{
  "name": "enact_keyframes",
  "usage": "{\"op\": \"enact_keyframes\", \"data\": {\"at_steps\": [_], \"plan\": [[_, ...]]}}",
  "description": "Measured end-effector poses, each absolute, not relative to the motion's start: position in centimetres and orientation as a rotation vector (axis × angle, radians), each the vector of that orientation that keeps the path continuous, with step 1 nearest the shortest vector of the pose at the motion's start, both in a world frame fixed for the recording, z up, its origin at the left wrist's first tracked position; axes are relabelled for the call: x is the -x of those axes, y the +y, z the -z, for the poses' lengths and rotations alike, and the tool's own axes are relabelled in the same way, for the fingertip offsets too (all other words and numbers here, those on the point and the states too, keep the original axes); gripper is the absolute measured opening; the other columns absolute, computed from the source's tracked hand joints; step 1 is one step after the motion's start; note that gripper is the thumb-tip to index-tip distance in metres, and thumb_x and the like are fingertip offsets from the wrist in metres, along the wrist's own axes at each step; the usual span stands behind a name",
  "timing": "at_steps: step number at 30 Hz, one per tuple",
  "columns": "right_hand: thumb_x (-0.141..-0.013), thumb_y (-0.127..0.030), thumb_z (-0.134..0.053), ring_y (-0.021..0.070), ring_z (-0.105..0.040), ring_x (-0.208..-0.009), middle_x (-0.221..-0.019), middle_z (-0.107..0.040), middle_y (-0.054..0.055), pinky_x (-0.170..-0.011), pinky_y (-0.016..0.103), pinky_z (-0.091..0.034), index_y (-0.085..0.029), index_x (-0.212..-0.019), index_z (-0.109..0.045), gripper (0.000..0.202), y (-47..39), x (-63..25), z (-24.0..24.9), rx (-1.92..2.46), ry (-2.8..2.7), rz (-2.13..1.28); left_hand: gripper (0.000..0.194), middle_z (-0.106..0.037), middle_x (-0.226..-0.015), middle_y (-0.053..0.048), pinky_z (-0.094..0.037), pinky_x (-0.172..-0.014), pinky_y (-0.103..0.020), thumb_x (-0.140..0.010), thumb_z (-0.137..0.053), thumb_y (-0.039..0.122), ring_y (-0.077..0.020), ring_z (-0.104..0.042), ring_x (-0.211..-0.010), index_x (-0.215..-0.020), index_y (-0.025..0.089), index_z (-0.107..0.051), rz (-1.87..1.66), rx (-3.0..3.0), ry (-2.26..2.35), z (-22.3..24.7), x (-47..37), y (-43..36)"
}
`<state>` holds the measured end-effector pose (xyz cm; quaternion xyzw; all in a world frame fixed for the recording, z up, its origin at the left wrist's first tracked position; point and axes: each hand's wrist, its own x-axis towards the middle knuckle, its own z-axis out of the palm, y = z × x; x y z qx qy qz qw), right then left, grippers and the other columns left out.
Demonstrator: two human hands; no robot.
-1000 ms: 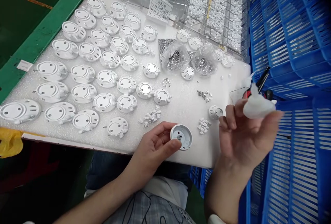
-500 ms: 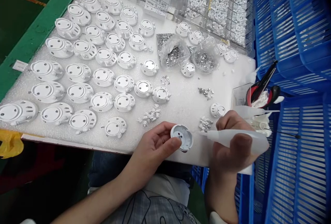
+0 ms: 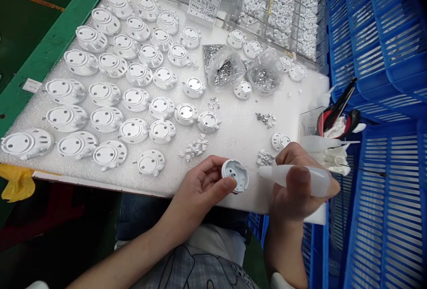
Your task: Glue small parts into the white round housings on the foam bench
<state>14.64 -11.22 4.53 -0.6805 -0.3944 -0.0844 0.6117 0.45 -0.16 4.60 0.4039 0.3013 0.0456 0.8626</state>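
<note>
Between thumb and fingers, my left hand (image 3: pixel 208 186) holds a round white cup-shaped part (image 3: pixel 240 174), its hollow side with small holes facing up and to the right. My right hand (image 3: pixel 295 186) is wrapped round a translucent squeeze bottle (image 3: pixel 278 175), whose thin nozzle points left at the rim of the part. Small white pieces (image 3: pixel 265 158) lie in a pile beside my right hand, with a single round white part (image 3: pixel 279 140) just behind them. Another pile of white pieces (image 3: pixel 196 146) is behind my left hand.
Rows of white assembled parts (image 3: pixel 135 98) cover the left of the foam sheet (image 3: pixel 233 135). Bags of metal bits (image 3: pixel 265 75) lie at the back, before clear trays (image 3: pixel 283 8). At the right are scissors (image 3: pixel 340 106), another bottle (image 3: pixel 316 143) and blue crates (image 3: pixel 387 200).
My right hand has moved left with the bottle, bringing the nozzle up to the white part. The part in my left hand has tilted slightly. The view has shifted a little.
</note>
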Motion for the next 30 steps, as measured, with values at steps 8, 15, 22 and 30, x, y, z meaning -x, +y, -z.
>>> {"op": "enact_keyframes", "data": {"at_steps": [8, 15, 22, 30], "plan": [[-0.099, -0.033, -0.065, 0.0094, -0.03, -0.049, -0.055, -0.028, -0.005, -0.051, 0.033, -0.022, -0.021, -0.056, -0.036, 0.053, -11.44, -14.47, -4.85, 1.593, -0.972, 0.242, 0.033, -0.075, -0.085, -0.002, -0.058, -0.083, -0.028, -0.076, -0.093, 0.036, -0.0207, -0.071, -0.086, -0.098, 0.019, -0.076, -0.102, -0.795, 0.635, -4.97, -0.4, -0.33], [-0.098, -0.033, -0.065, 0.0089, -0.031, -0.048, -0.055, -0.03, -0.005, -0.05, 0.032, -0.025, -0.021, -0.056, -0.038, 0.051, -11.54, -14.66, -4.89, 1.599, -1.049, 0.281, 0.038, -0.074, -0.085, -0.003, -0.058, -0.083, -0.029, -0.078, -0.091, 0.045, -0.021, -0.071, -0.086, -0.1, 0.018, -0.074, -0.1, -0.821, 0.645, -4.88, -0.35, -0.37], [-0.098, -0.035, -0.066, 0.0092, -0.031, -0.047, -0.054, -0.03, -0.005, -0.05, 0.032, -0.025, -0.021, -0.056, -0.039, 0.052, -11.47, -14.48, -4.74, 1.584, -1.033, 0.286, 0.041, -0.075, -0.084, -0.003, -0.059, -0.082, -0.03, -0.077, -0.091, 0.048, -0.0226, -0.071, -0.086, -0.1, 0.019, -0.075, -0.099, -0.84, 0.651, -4.8, -0.34, -0.36], [-0.095, -0.068, -0.06, 0.0129, -0.036, -0.051, -0.058, -0.036, -0.005, -0.05, 0.03, -0.029, -0.024, -0.062, -0.051, 0.056, -11.1, -15.08, -4.79, 1.404, -0.508, 0.051, 0.046, -0.074, -0.086, -0.005, -0.058, -0.081, -0.03, -0.079, -0.088, 0.057, -0.0227, -0.071, -0.086, -0.1, 0.018, -0.075, -0.117, -0.867, 0.64, -4.57, -0.25, -0.3]]}}
